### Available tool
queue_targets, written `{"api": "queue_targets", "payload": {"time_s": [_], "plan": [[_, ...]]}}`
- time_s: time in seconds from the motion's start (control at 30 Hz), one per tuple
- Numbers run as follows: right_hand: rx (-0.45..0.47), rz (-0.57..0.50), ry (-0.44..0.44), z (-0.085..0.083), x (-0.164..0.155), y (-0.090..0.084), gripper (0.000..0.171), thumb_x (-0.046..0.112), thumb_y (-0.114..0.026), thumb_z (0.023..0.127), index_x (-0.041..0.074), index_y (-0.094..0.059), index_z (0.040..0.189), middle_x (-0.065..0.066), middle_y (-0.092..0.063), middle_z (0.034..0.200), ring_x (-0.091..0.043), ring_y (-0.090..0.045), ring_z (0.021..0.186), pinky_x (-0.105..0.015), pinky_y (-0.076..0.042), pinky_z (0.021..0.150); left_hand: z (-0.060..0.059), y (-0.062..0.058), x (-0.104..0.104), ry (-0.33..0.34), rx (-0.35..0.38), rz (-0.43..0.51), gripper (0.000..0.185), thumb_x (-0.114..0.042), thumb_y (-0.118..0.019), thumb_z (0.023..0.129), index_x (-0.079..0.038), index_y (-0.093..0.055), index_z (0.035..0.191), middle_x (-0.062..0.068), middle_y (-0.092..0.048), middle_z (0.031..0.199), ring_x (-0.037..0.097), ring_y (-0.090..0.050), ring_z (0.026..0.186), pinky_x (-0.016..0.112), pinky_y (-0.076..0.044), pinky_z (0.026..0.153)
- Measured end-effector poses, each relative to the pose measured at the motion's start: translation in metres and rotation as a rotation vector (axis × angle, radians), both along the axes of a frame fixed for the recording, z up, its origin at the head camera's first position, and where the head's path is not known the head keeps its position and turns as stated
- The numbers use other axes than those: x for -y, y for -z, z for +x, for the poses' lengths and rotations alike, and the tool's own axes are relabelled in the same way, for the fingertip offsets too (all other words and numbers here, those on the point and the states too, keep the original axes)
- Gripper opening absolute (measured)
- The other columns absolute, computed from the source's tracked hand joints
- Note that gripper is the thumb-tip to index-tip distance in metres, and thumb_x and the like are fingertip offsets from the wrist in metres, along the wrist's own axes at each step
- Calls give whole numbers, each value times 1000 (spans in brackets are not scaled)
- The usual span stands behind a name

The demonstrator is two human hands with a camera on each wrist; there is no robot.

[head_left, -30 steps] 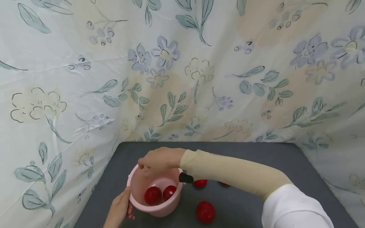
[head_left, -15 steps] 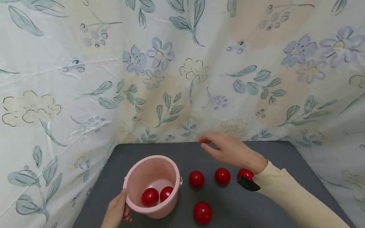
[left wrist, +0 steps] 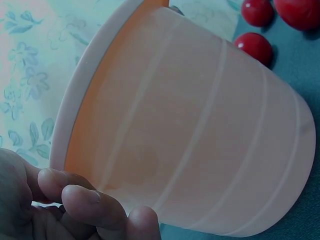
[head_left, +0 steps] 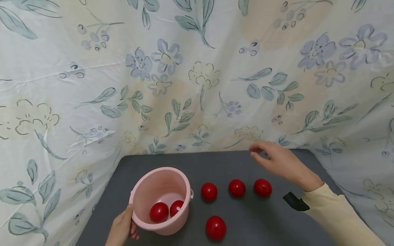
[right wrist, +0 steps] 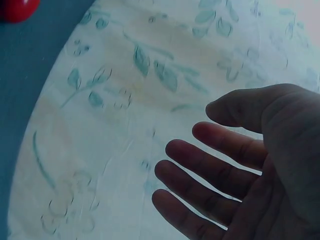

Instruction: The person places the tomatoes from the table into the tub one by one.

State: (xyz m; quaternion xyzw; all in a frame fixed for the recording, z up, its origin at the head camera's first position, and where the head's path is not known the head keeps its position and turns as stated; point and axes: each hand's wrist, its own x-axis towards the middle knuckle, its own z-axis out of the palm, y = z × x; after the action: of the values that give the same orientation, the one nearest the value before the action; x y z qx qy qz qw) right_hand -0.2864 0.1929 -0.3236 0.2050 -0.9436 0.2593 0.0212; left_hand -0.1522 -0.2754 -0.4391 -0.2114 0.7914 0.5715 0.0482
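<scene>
My left hand (head_left: pixel 121 227) grips the left rim of a pink bucket (head_left: pixel 180 218), its thumb over the edge and its fingers curled beneath, as the left wrist view shows. The bucket tilts toward me, and inside it lie a red ball (head_left: pixel 159 212) and a second red ball (head_left: pixel 176 207), partly hidden by the wall. My right hand (head_left: pixel 281 162) hangs in the air over the back right of the table, holding nothing, fingers loosely bent and spread in the right wrist view. Closest beneath it is a red ball (head_left: pixel 263 188) on the table.
Left of that ball lie another red ball (head_left: pixel 237 188) and a red ball (head_left: pixel 209 192) beside the bucket. A red ball (head_left: pixel 215 228) sits nearer me. The dark grey table (head_left: pixel 258 222) ends at a flower-patterned cloth (head_left: pixel 215 85) behind and at both sides.
My right hand has come up out of the bucket and moved right, past the row of balls. The left hand keeps its hold on the rim. The head view has shifted slightly.
</scene>
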Motion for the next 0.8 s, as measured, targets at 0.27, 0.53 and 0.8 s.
{"api": "queue_targets", "payload": {"time_s": [0.27, 0.53, 0.8], "plan": [[-4, 5, 88, -8, -30, 17, 33, 33, -58, 104, 11, -63, 127, -12, -69, 122, -32, -64, 114, -56, -52, 93, 0, 0, -1, -1, -5, 16, 58, -45, -25, 111, -8, -43, 70, 3, -44, 53, 19, -50, 47, 38, -54, 54], [3, -31, 50, -11, -31, 51, 26, 24, -61, 102, 10, -65, 123, -9, -69, 118, -31, -65, 111, -54, -54, 91, -2, 0, 0, -2, -13, 4, 59, -46, -26, 110, -7, -43, 70, 3, -44, 53, 19, -51, 46, 38, -55, 54], [-29, -32, -87, 17, 19, 103, 20, 23, -69, 97, 21, -68, 117, 2, -68, 116, -12, -65, 99, -33, -58, 80, -3, 0, 0, -9, -15, 0, 60, -47, -26, 110, -7, -43, 68, 4, -44, 53, 19, -51, 47, 37, -55, 53]]}}
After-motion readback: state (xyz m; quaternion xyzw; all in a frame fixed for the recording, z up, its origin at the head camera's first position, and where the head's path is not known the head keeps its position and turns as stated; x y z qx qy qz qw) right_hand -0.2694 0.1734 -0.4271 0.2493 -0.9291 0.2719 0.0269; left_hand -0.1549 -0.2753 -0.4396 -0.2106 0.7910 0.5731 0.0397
